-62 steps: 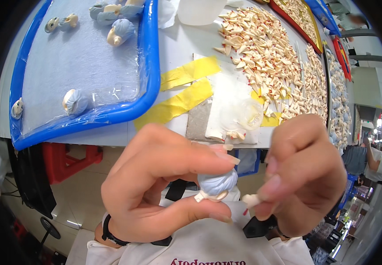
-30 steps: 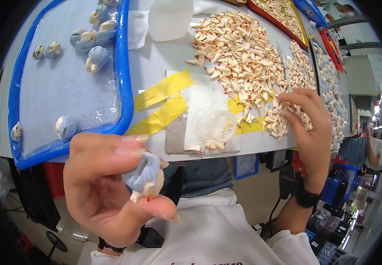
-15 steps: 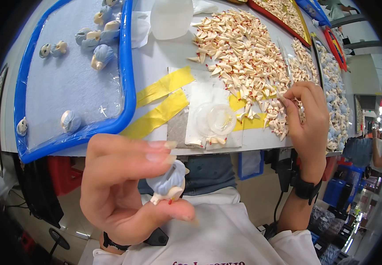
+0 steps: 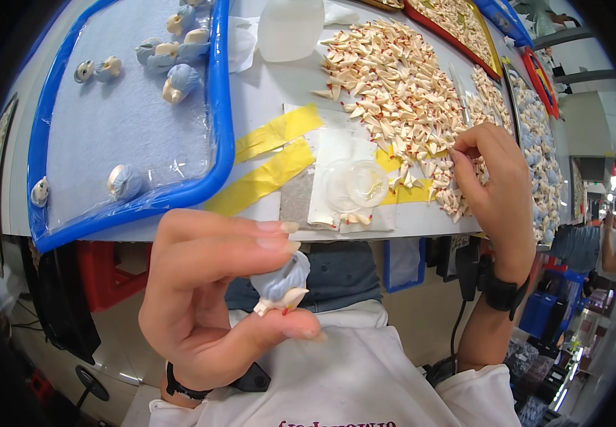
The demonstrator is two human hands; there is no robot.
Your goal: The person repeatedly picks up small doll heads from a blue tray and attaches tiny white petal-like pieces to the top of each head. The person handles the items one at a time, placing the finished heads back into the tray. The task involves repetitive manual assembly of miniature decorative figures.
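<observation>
My left hand is closed, its thumb and fingertips pinching a small doll head with light-blue hair in front of the table edge. Cream pointed parts and a red spot show on the head's lower side. At the right edge of a large pile of small cream pointed pieces with red tips, my right hand has thumb and forefinger pressed together. Whatever is between those fingertips is too small and hidden to make out. Several blue-haired doll heads lie in the blue-rimmed tray at left.
Round clear plastic dishes sit near the table edge beside strips of yellow tape. Behind stands a translucent white container. A red-edged tray of cream pieces is at far right, and blue-and-cream parts lie along the right side.
The view has shifted slightly, so the tray sits further right in the picture. My left hand keeps its pinch on the doll head; my right fingertips remain at the pile's edge.
</observation>
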